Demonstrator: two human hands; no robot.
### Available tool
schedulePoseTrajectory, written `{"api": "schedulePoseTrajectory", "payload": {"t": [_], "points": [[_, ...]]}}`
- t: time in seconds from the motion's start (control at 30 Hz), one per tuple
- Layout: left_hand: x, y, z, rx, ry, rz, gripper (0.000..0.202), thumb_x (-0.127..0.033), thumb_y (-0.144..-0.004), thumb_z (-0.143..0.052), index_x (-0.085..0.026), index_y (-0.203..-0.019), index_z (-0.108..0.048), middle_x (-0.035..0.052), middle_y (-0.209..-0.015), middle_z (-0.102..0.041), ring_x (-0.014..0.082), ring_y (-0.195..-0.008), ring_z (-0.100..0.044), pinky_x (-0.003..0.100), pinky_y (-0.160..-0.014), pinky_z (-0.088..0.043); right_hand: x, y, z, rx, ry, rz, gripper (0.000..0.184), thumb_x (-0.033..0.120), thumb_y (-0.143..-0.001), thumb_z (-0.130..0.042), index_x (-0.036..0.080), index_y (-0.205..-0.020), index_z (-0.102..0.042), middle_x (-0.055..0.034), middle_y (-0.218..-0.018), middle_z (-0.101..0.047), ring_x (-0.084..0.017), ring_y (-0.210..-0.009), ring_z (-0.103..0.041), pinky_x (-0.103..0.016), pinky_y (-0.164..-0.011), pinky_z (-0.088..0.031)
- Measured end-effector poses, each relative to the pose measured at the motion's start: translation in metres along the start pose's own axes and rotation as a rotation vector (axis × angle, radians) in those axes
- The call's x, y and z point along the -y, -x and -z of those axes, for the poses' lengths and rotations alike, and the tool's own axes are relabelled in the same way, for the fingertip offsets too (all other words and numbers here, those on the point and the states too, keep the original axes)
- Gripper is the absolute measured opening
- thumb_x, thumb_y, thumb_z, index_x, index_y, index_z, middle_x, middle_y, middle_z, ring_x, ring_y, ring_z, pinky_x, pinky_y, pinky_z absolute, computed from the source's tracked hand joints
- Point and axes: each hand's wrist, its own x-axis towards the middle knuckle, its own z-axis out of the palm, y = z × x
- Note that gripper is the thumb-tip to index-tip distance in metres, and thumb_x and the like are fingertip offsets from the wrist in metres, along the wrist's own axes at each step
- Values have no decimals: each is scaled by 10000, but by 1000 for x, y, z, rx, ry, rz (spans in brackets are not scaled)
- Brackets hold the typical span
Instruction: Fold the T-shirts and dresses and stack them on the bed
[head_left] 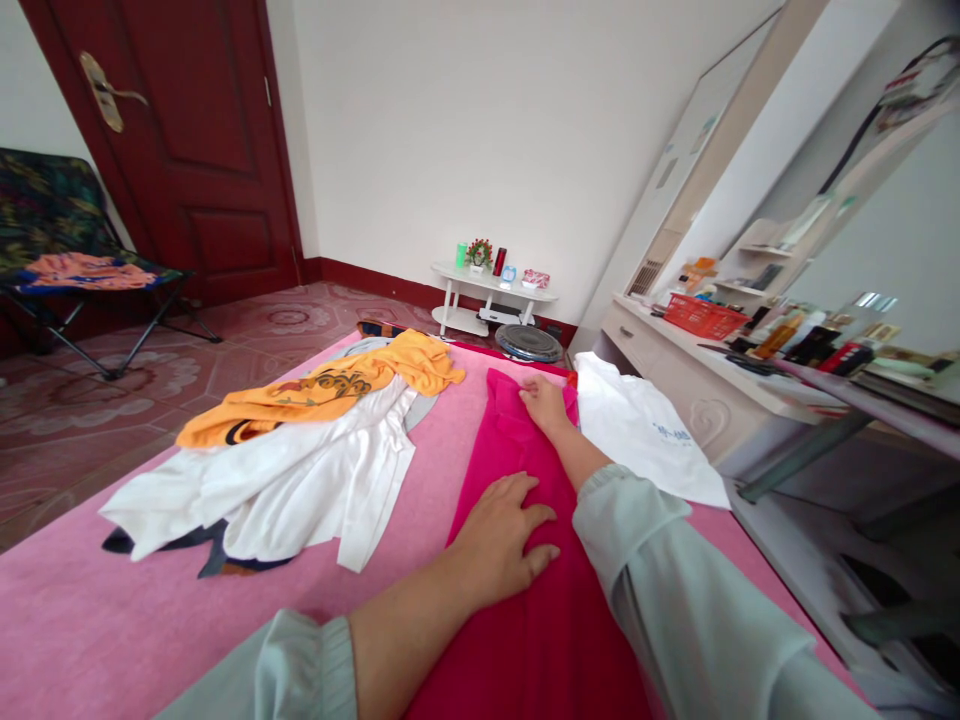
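A long magenta garment [551, 640] lies folded lengthwise on the pink bed cover [322, 620]; its exact kind is unclear. My left hand [506, 540] rests on its middle, palm down with the fingers spread. Farther up, near the garment's far end, my right hand [545, 402] has its fingertips closed on the cloth. Just to the right of that hand lies a white T-shirt [637, 420] with small blue lettering. Left of the magenta garment are a white shirt [300, 490] and an orange top [330, 390] with a dark print, heaped on darker clothes.
A low white table [487, 275] with small items stands by the wall, a round dark-lidded object [529, 343] near it. The dressing table [660, 345] on the right carries a red basket [705, 316] and bottles. A folding chair [56, 225] holds clothing at left.
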Motion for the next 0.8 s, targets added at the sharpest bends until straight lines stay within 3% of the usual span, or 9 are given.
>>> {"api": "schedulePoseTrajectory", "payload": {"t": [0.1, 0.2, 0.3, 0.37, 0.43, 0.57, 0.67, 0.73, 0.8], "points": [[0, 0, 0, -11, 9, 4, 398, -451, -816, -576, -256, -1162, -606, 86, -1367, -444, 293, -1275, -383, 454, -1071, -317, 4, 14, 0, -24, -31, 61, 330, 233, -897, -434, 143, -1195, -541, -80, -1175, -631, -137, -1061, -577, -238, -938, -404], [-2, -2, 1, -68, 26, 44, 410, -482, -848, -525, -232, -1164, -599, 102, -1325, -484, 279, -1220, -442, 440, -1040, -359, 4, 34, -4, -75, 55, 104, 433, 337, -945, -322, 154, -1316, -452, -108, -1330, -520, -201, -1244, -443, -383, -1076, -270], [-4, -3, 2, -129, 29, 85, 355, -429, -891, -473, -205, -1129, -612, 107, -1258, -533, 254, -1161, -489, 424, -1011, -389, 2, 47, -10, 161, 209, 135, 574, 485, -933, -297, 161, -1404, -347, -115, -1472, -333, -261, -1374, -235, -519, -1105, -126], [-4, -4, 3, -131, 20, 80, 328, -400, -897, -473, -196, -1103, -625, 103, -1229, -550, 245, -1142, -502, 417, -1003, -396, 1, 49, -10, 336, 229, 150, 652, 551, -906, -319, 158, -1426, -309, -114, -1503, -263, -278, -1391, -186, -539, -1099, -121], [-4, -3, 3, -124, 16, 79, 325, -397, -895, -481, -193, -1097, -633, 103, -1220, -553, 243, -1135, -507, 408, -997, -402, -2, 47, -6, 341, 174, 175, 628, 537, -904, -334, 162, -1407, -349, -108, -1479, -320, -264, -1365, -259, -492, -1099, -179], [-3, -3, 3, -129, 18, 92, 334, -397, -898, -476, -192, -1108, -636, 103, -1210, -558, 235, -1136, -508, 389, -999, -403, -16, 41, 12, -57, 81, 86, 397, 288, -911, -337, 146, -1213, -551, -113, -1223, -592, -211, -1138, -528, -341, -990, -369], [-2, -4, 3, -136, 13, 90, 326, -403, -892, -484, -200, -1095, -640, 98, -1205, -561, 234, -1132, -507, 392, -997, -404, -36, 31, 22, -246, 71, -102, 370, 210, -848, -412, 133, -1180, -559, -110, -997, -675, -227, -957, -613, -344, -871, -446], [-2, -5, 2, -140, 15, 93, 320, -403, -890, -488, -202, -1083, -645, 95, -1202, -564, 233, -1127, -510, 390, -990, -408, -48, 20, 23, -194, 7, -160, 422, 212, -816, -482, 125, -1226, -524, -85, -875, -693, -222, -871, -635, -346, -828, -467], [-1, -5, 2, -142, 24, 97, 315, -399, -891, -486, -202, -1075, -651, 92, -1196, -570, 233, -1122, -513, 388, -988, -410, -57, 10, 18, -35, -99, -124, 502, 189, -782, -533, 124, -1277, -484, -67, -866, -701, -200, -838, -645, -340, -822, -479]]}}
